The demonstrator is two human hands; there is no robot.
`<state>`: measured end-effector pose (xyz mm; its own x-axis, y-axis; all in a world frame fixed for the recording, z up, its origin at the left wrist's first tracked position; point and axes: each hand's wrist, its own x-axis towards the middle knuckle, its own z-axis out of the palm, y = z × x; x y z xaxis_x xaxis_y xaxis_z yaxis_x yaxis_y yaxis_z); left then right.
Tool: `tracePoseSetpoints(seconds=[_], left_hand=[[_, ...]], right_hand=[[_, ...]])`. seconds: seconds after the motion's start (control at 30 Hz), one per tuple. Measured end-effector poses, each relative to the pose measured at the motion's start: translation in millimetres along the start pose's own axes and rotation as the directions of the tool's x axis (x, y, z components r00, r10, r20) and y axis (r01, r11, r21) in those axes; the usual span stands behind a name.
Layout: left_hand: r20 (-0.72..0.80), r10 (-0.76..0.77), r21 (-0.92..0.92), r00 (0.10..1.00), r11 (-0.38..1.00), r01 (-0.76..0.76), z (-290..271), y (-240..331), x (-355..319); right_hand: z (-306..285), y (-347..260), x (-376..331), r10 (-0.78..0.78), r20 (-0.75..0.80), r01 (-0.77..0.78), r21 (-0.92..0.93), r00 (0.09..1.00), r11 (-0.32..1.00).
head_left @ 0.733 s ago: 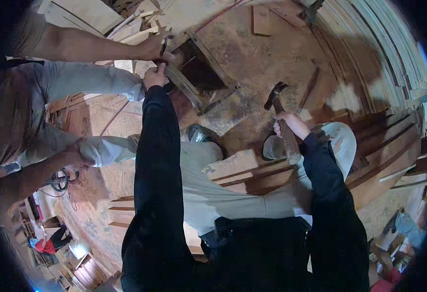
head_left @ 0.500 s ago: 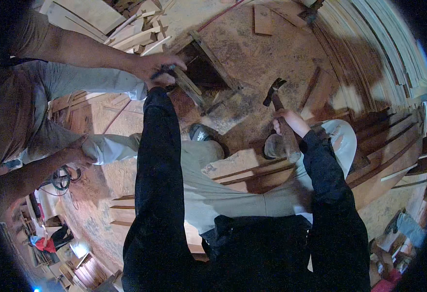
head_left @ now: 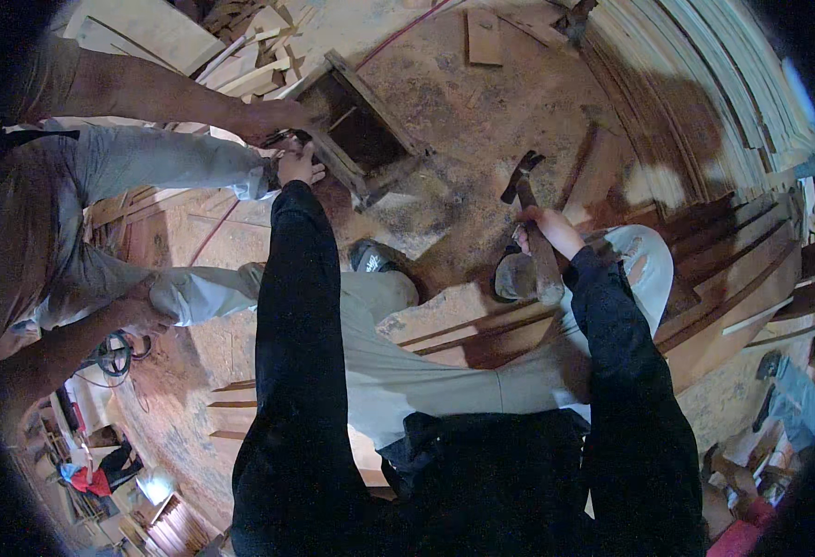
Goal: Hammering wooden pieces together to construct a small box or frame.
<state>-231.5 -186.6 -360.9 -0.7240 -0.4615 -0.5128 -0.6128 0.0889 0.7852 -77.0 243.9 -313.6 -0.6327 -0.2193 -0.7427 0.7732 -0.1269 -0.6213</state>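
Observation:
My right hand [head_left: 549,230] is wrapped round the handle of a claw hammer [head_left: 523,176], held with its dark head pointing away from me. Far to the left, my left hand [head_left: 300,167] reaches out with its fingers stretched and slightly apart. It is beside the near-left corner of a rectangular wooden frame [head_left: 384,186] that stands on the floor like an open box. A co-worker's hand [head_left: 278,119] is just above mine, at the frame's left side. Between the two hands lies a small dark object [head_left: 287,138], too unclear to name.
The co-worker's legs [head_left: 161,158] are on the left. Wood offcuts [head_left: 259,79] lie at the far left, stacked boards [head_left: 705,102] at the far right. Planks [head_left: 482,330] lie beneath my legs, and a cable coil [head_left: 115,353] is by the co-worker's lower hand. Other people are farther off.
The wooden frame has shifted left and turned slightly. My left hand shows more clearly, below the co-worker's hand, which has drawn back left. My right hand keeps the hammer nearly where it was.

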Motion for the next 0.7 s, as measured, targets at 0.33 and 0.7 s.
tracePoseSetpoints(seconds=[0.33, 0.7], left_hand=[[0.05, 0.064, 0.337, 0.997, 0.938, -0.077, -100.1, 38.3, -42.3], [0.269, 0.616, 0.474, 0.741, 0.585, -0.658, -105.1, 90.3, -200.8]], right_hand=[[63.6, -26.4, -7.3, -0.16, 0.281, 0.211, -0.164, 0.946, 0.964], [58.3, -23.2, -3.5, 0.028, 0.202, -0.057, 0.141, 0.979, 0.988]])
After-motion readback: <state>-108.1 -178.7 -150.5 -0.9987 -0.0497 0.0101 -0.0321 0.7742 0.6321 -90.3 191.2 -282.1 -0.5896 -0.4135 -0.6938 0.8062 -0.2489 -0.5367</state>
